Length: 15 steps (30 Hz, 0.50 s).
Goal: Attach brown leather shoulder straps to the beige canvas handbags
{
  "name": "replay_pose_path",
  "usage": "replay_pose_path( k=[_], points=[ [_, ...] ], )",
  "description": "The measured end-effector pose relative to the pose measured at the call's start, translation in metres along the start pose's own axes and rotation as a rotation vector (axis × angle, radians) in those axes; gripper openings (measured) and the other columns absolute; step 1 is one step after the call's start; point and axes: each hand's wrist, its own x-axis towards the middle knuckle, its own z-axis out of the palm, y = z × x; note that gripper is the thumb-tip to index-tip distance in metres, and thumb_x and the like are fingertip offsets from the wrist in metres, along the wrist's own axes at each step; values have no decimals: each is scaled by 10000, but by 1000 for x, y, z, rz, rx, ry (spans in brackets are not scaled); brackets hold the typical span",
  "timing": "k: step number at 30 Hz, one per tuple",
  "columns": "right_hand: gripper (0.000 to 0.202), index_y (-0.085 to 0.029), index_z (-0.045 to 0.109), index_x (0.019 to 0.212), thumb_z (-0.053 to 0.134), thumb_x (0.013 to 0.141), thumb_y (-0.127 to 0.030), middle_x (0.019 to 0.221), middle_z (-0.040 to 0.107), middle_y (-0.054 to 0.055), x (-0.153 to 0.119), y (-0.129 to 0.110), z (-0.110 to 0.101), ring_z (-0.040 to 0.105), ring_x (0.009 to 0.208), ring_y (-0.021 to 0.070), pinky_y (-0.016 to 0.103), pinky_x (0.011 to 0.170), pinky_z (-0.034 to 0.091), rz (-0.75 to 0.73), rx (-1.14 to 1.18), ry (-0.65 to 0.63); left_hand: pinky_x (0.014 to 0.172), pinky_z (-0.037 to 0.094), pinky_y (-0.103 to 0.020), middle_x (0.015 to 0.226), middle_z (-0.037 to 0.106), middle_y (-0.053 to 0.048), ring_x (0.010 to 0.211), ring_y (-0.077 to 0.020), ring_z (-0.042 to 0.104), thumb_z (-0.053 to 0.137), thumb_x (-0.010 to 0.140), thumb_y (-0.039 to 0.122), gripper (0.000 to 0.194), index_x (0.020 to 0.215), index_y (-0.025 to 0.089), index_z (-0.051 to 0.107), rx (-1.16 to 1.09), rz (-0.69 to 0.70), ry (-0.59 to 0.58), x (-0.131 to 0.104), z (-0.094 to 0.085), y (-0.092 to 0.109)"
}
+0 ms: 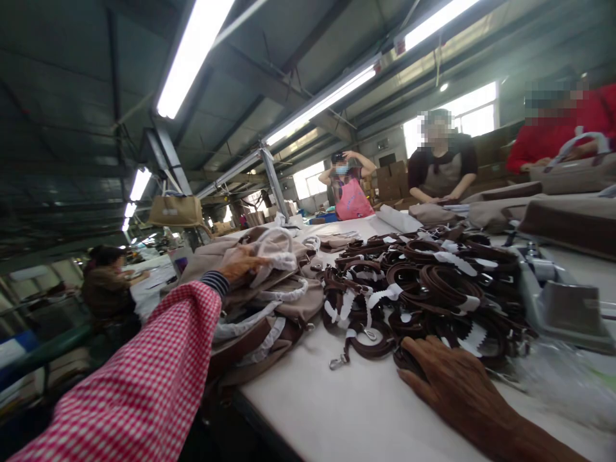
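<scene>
Left fingers (250, 262) on piled bags (308, 298), insides hidden, right fingers (433, 351) at strap coils (409, 282), both grips unclear, grey tray (533, 307) to their right

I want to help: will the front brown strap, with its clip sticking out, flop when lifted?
The strap is probably bendy, since it lies coiled. The white band on it might hold its loops. Its metal clip sticks out, so may dangle.

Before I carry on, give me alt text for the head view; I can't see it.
The left hand is on a heap of beige bags, and the right hand is at the near edge of a pile of coiled brown straps. Both piles lie on a white table, with other people beyond.
</scene>
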Motion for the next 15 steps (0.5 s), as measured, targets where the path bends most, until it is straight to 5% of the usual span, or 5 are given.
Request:
replay_pose_path(
  k=[5, 10, 15],
  points=[
    [203, -238, 656, 1108, 654, 942, -354, 934, 700, 39, 1, -2, -4, 684, 874, 261, 356, 705, 442, 25, -4, -54, 642, 466, -271, 637, 653, -8, 673, -188, 607, 750, 627, 599, 425, 650, 187, 649, 11, 7, -172, 3, 7, 11],
    [198, -231, 665, 1112, 652, 942, -330, 931, 703, 39, 3, -4, -9, 688, 875, 261, 355, 706, 445, 13, 20, -51, 634, 421, -272, 611, 592, 17, 682, -195, 593, 767, 594, 513, 362, 648, 193, 607, 136, -47, -30, 6, 2, 22],
    [241, -234, 667, 1144, 672, 924, -333, 953, 713, 37, 2, -3, -6, 694, 884, 253, 354, 711, 457, 26, 13, -15, 787, 438, -339, 763, 664, -50, 926, -309, 638, 822, 541, 460, 348, 693, 194, 656, 241, -79, 155, 12, 15, 24]
  ],
)
